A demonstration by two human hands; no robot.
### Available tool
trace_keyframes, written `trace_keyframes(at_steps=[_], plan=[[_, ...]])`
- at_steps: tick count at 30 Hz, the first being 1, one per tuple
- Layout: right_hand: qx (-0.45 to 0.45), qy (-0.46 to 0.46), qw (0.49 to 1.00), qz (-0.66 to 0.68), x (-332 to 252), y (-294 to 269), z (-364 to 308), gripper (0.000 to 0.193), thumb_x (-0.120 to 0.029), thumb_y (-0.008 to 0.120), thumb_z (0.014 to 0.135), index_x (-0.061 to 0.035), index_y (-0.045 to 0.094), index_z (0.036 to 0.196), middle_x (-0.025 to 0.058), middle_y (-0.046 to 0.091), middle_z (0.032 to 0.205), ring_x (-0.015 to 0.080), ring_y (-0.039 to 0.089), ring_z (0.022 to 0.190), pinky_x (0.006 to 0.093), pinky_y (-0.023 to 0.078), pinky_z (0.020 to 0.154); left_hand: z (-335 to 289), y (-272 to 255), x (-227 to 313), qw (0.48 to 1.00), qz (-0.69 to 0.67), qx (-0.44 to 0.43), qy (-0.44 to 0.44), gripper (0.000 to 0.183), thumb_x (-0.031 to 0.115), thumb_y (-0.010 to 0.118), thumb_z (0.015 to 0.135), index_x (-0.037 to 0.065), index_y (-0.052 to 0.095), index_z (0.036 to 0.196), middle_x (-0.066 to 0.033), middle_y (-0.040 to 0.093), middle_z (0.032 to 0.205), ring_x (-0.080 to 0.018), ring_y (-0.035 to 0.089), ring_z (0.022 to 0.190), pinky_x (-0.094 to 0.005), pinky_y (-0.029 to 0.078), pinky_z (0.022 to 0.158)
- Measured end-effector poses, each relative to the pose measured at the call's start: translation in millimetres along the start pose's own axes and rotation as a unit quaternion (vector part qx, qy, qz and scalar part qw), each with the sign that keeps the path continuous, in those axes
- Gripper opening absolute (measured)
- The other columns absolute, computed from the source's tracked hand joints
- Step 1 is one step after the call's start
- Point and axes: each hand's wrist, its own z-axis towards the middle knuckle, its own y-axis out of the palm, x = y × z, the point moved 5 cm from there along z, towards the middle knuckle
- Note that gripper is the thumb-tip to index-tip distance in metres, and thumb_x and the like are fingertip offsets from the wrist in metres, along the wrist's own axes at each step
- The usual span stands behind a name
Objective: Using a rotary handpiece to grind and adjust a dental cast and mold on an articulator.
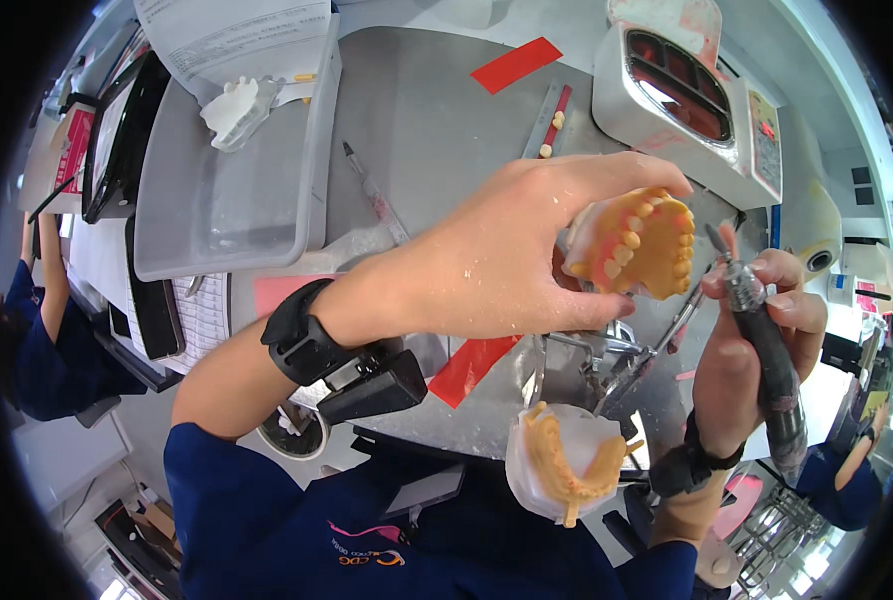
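My left hand (526, 240) is wrapped round a dental cast (656, 250), thumb and fingers gripping its sides. The cast is yellow-orange with a white base, and a row of cream teeth sits in pink wax along one side. Close to its right, my right hand (766, 310) holds a dark rotary handpiece (766, 350) like a pen. The handpiece's pointed grey bur (715, 238) is tipped up toward the cast, with a small gap between them. Below, near the bench's front edge, lies a second cast (566, 470), a yellow arch on a white base.
A metal articulator (596, 365) stands under my hands. At the back right sits a white wax heater (656, 90). A grey plastic tray (216, 220) holds a white cast (238, 112). A knife-like tool (374, 192) and red wax strips (516, 64) lie on the bench. People work at both sides.
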Motion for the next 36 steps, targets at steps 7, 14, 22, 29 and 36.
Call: trace_keyframes(at_steps=[7,14,22,29,36], plan=[[-0.084,-0.027,0.993,-0.079,7,11,-2,0.033,-0.028,0.074,0.085,-0.0088,0.052,0.1,0.0107,0.051,0.095,0.0213,0.061,0.078,0.0362,0.052,0.077,-1,-2,2,1.0,-0.019,0.02,-0.005,0.053,0.007,0.072,0.071,0.005,0.057,0.121,-0.0148,0.067,0.103,-0.0272,0.066,0.086,-0.0332,0.056,0.073],[-0.09,-0.048,0.99,-0.102,9,11,-3,0.032,-0.023,0.076,0.083,-0.008,0.052,0.098,0.0117,0.052,0.096,0.0215,0.061,0.077,0.033,0.053,0.071,0,-1,1,0.999,-0.037,0.023,0.009,0.053,0.005,0.072,0.07,0.006,0.058,0.121,-0.0146,0.066,0.098,-0.0243,0.064,0.075,-0.0321,0.054,0.066],[-0.105,-0.054,0.988,-0.095,10,11,0,0.034,-0.022,0.077,0.081,-0.0056,0.052,0.097,0.0121,0.052,0.095,0.0218,0.061,0.078,0.0338,0.053,0.073,0,-2,2,1.0,-0.008,0.024,0.005,0.051,0.004,0.071,0.07,0.006,0.059,0.12,-0.0136,0.066,0.09,-0.0221,0.061,0.067,-0.0315,0.051,0.062],[-0.074,-0.031,0.995,-0.052,11,8,-2,0.037,-0.026,0.078,0.08,-0.0053,0.051,0.094,0.0109,0.051,0.093,0.0211,0.061,0.076,0.0327,0.052,0.07,0,-1,0,1.0,-0.019,0.02,-0.006,0.052,0.004,0.071,0.069,0.005,0.059,0.119,-0.0133,0.065,0.086,-0.0215,0.061,0.067,-0.0319,0.051,0.062],[-0.098,-0.073,0.989,-0.079,11,10,-1,0.038,-0.028,0.078,0.08,-0.0052,0.051,0.094,0.0102,0.05,0.091,0.0213,0.061,0.072,0.033,0.051,0.068,0,-1,-1,0.999,-0.007,0.032,0.037,0.052,0.005,0.07,0.069,0.005,0.059,0.12,-0.0134,0.065,0.084,-0.0229,0.061,0.068,-0.0323,0.052,0.063]])
